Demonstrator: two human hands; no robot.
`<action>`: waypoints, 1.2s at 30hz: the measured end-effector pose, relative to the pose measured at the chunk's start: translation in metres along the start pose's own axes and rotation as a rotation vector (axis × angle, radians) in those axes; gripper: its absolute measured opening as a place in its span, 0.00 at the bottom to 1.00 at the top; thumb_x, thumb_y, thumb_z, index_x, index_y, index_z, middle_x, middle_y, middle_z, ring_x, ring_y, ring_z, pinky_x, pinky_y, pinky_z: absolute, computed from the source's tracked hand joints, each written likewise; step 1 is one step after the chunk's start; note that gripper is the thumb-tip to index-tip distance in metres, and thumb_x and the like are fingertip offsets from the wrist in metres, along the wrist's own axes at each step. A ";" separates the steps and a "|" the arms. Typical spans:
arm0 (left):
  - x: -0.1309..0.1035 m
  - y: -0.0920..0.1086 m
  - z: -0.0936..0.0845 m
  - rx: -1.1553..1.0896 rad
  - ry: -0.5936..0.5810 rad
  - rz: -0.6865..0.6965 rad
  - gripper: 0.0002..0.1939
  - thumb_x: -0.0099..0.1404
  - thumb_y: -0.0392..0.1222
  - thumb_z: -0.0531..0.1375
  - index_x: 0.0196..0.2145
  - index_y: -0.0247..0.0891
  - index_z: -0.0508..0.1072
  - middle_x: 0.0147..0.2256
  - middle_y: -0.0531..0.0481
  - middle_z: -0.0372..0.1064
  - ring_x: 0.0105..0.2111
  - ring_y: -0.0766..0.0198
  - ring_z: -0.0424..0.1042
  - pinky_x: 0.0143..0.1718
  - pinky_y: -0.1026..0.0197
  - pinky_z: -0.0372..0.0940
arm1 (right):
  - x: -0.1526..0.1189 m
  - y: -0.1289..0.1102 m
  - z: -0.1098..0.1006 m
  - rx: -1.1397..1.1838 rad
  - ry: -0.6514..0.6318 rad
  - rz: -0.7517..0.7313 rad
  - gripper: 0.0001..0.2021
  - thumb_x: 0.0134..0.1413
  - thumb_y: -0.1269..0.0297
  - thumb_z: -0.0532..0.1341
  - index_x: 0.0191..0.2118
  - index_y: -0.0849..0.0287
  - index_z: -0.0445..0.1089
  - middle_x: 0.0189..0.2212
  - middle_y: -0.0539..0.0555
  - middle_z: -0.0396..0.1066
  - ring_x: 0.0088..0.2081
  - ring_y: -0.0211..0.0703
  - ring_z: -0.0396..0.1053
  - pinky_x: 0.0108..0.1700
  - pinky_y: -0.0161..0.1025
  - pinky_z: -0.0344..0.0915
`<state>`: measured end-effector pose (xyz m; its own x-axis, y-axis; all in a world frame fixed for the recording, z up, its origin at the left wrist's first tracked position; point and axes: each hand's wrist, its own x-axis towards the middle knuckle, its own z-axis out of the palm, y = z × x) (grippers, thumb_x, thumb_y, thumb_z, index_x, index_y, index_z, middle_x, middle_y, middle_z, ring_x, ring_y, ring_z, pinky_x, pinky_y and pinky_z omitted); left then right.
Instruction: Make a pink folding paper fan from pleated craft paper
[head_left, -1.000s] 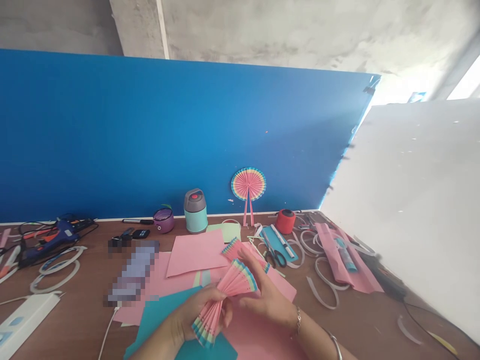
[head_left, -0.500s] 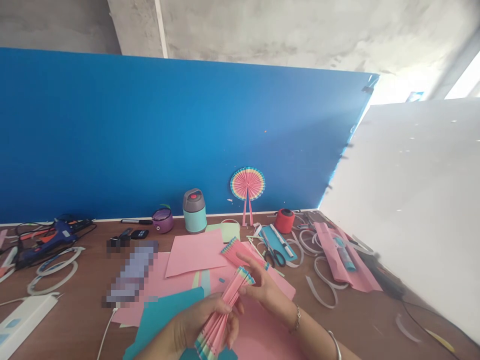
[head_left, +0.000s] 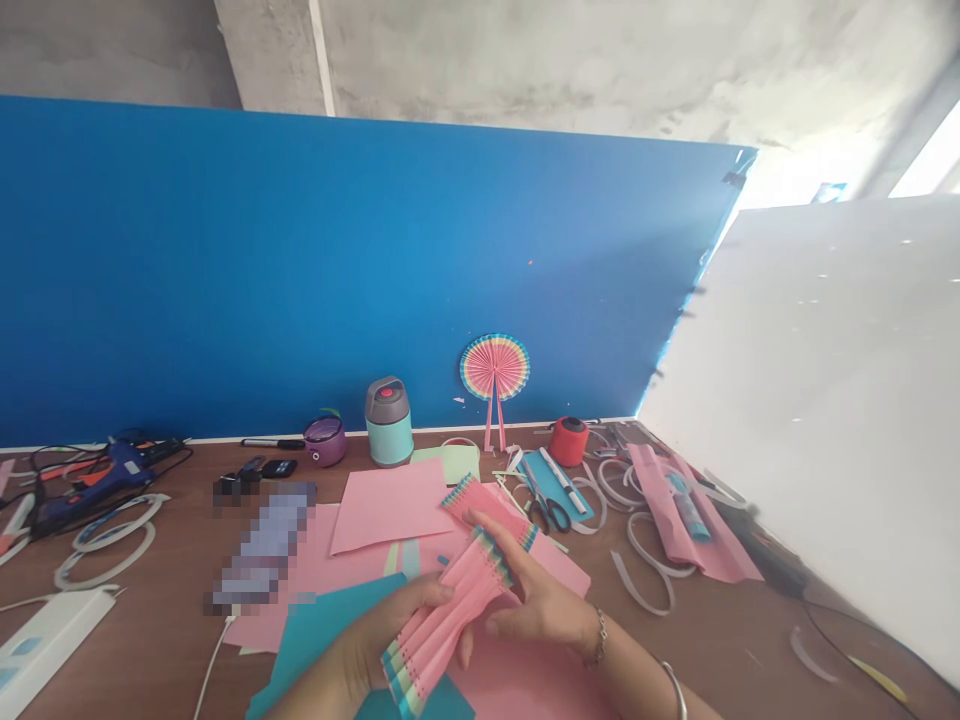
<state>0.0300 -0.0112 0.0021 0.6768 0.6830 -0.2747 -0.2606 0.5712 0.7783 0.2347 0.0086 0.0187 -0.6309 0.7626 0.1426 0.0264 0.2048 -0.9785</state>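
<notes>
A pleated pink paper strip (head_left: pixel 457 612) with blue, green and yellow bands at both ends is tilted in front of me. My left hand (head_left: pixel 390 625) grips its left side, thumb on top and the other fingers partly hidden underneath. Against its upper right edge rests my right hand (head_left: pixel 544 600), index finger stretched along the banded end and thumb apart below. A second pleated strip (head_left: pixel 480 505) lies on the papers just behind my hands. At the back stands a round pleated paper fan (head_left: pixel 495 368) with two pink legs.
Pink sheets (head_left: pixel 394 505) and teal paper (head_left: pixel 322 635) cover the middle of the table. Scissors (head_left: pixel 551 512), a pen (head_left: pixel 562 482) and a red round object (head_left: pixel 570 442) lie to the right. A turquoise flask (head_left: pixel 390 435), purple cup (head_left: pixel 325 442), phone and glue gun (head_left: pixel 112 480) are leftward.
The held strip's pleats have spread wider, so more of its pink face shows. My right hand has shifted slightly, its fingers lying along the strip's upper end.
</notes>
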 end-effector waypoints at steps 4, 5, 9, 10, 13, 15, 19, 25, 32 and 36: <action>-0.003 0.006 0.004 0.015 0.035 0.024 0.16 0.57 0.45 0.56 0.36 0.29 0.71 0.20 0.43 0.72 0.18 0.66 0.67 0.20 0.67 0.55 | 0.002 -0.002 -0.003 -0.102 0.111 -0.019 0.31 0.44 0.62 0.67 0.56 0.49 0.61 0.60 0.57 0.55 0.60 0.52 0.54 0.57 0.50 0.56; -0.003 0.006 0.004 0.024 0.023 0.019 0.16 0.57 0.45 0.57 0.38 0.29 0.71 0.20 0.43 0.72 0.18 0.66 0.67 0.19 0.67 0.55 | 0.003 -0.002 -0.003 -0.116 0.124 -0.025 0.25 0.44 0.61 0.67 0.52 0.50 0.65 0.60 0.57 0.55 0.61 0.52 0.52 0.58 0.50 0.55; -0.004 0.007 0.002 0.077 -0.108 -0.062 0.25 0.59 0.48 0.58 0.51 0.31 0.64 0.26 0.42 0.75 0.15 0.65 0.68 0.17 0.67 0.55 | 0.005 -0.006 -0.003 -0.080 0.084 -0.005 0.12 0.45 0.57 0.66 0.37 0.55 0.71 0.56 0.58 0.60 0.58 0.52 0.57 0.55 0.49 0.57; -0.004 0.007 0.002 0.090 -0.128 -0.075 0.28 0.59 0.50 0.59 0.53 0.32 0.62 0.28 0.42 0.75 0.15 0.65 0.68 0.17 0.67 0.55 | 0.005 -0.007 -0.003 -0.065 0.071 -0.001 0.12 0.45 0.57 0.66 0.36 0.55 0.71 0.54 0.58 0.61 0.57 0.51 0.59 0.55 0.48 0.58; -0.005 0.009 0.003 0.118 -0.099 -0.053 0.33 0.57 0.55 0.61 0.54 0.33 0.61 0.29 0.42 0.75 0.17 0.64 0.70 0.18 0.67 0.57 | 0.005 -0.012 -0.002 -0.049 0.054 0.015 0.12 0.45 0.57 0.66 0.36 0.56 0.71 0.51 0.58 0.63 0.54 0.50 0.61 0.55 0.47 0.57; -0.005 0.010 0.006 0.139 -0.030 -0.046 0.34 0.56 0.58 0.61 0.53 0.34 0.62 0.29 0.43 0.75 0.18 0.63 0.71 0.19 0.66 0.58 | 0.005 -0.012 -0.003 -0.050 0.065 0.029 0.12 0.47 0.56 0.64 0.36 0.56 0.71 0.50 0.58 0.64 0.54 0.50 0.61 0.55 0.48 0.57; -0.002 0.008 0.009 0.126 0.109 -0.085 0.32 0.60 0.63 0.54 0.50 0.33 0.66 0.27 0.43 0.74 0.18 0.62 0.71 0.18 0.65 0.58 | 0.004 -0.006 -0.003 -0.026 0.102 0.014 0.11 0.49 0.56 0.63 0.38 0.54 0.71 0.49 0.56 0.65 0.52 0.50 0.63 0.54 0.48 0.59; -0.002 0.008 0.008 -0.042 0.173 0.140 0.23 0.58 0.45 0.63 0.51 0.38 0.67 0.36 0.44 0.74 0.36 0.57 0.74 0.37 0.59 0.65 | 0.008 0.001 0.000 0.145 0.243 0.031 0.33 0.47 0.56 0.65 0.59 0.48 0.56 0.54 0.57 0.62 0.54 0.49 0.62 0.52 0.48 0.62; -0.002 0.013 0.014 -0.030 0.262 0.293 0.25 0.57 0.43 0.65 0.52 0.41 0.67 0.46 0.43 0.71 0.49 0.50 0.68 0.50 0.52 0.60 | 0.013 0.003 0.001 0.164 0.157 0.086 0.14 0.51 0.52 0.62 0.37 0.57 0.73 0.34 0.53 0.73 0.37 0.44 0.70 0.42 0.41 0.66; 0.001 0.010 0.016 0.016 0.278 0.334 0.27 0.54 0.44 0.66 0.50 0.41 0.66 0.49 0.43 0.69 0.50 0.50 0.67 0.49 0.52 0.61 | 0.013 0.008 0.002 0.098 0.196 0.079 0.14 0.49 0.52 0.62 0.31 0.58 0.73 0.30 0.51 0.73 0.33 0.42 0.69 0.40 0.40 0.66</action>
<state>0.0391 -0.0128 0.0186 0.3457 0.9269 -0.1462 -0.4219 0.2927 0.8581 0.2247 0.0190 0.0128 -0.4666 0.8806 0.0823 -0.0123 0.0865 -0.9962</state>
